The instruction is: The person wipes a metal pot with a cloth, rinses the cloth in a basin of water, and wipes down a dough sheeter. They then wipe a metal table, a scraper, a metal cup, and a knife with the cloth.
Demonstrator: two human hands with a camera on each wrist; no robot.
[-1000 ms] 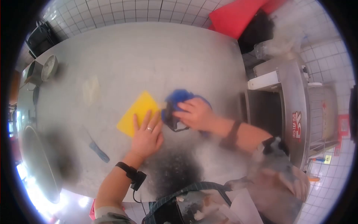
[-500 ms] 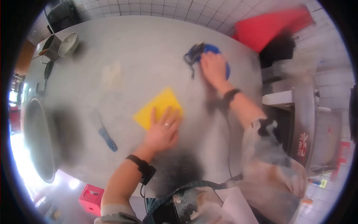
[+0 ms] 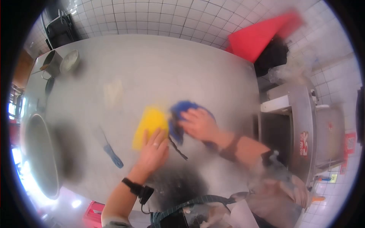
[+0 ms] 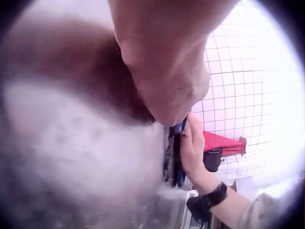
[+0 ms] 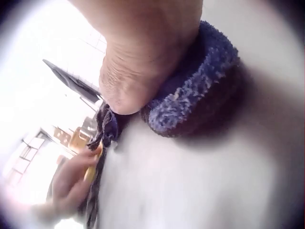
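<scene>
My left hand (image 3: 153,154) rests its extended fingers on the lower right part of a yellow cloth (image 3: 150,119), which lies on the grey worktop (image 3: 148,68). Just to the right, my right hand (image 3: 199,123) presses down on a bunched blue fluffy cloth (image 5: 174,107), fingers laid over its top. A dark twisted strip (image 3: 177,147) trails from this cloth towards me. In the left wrist view the right hand (image 4: 192,148) lies flat along the cloth; the left hand's fingers are hidden behind its wrist there.
A blue-handled tool (image 3: 113,155) with a thin shaft lies left of the yellow cloth. Farther left are a large basin (image 3: 40,159), a metal bowl (image 3: 69,62) and a metal container (image 3: 54,64). A pale patch (image 3: 114,93) marks the worktop. Steel equipment (image 3: 300,114) stands at the right.
My right hand swept the blue cloth out to the far right of the worktop, then back beside the left hand. The left hand has stayed on the yellow cloth. The head view has shifted.
</scene>
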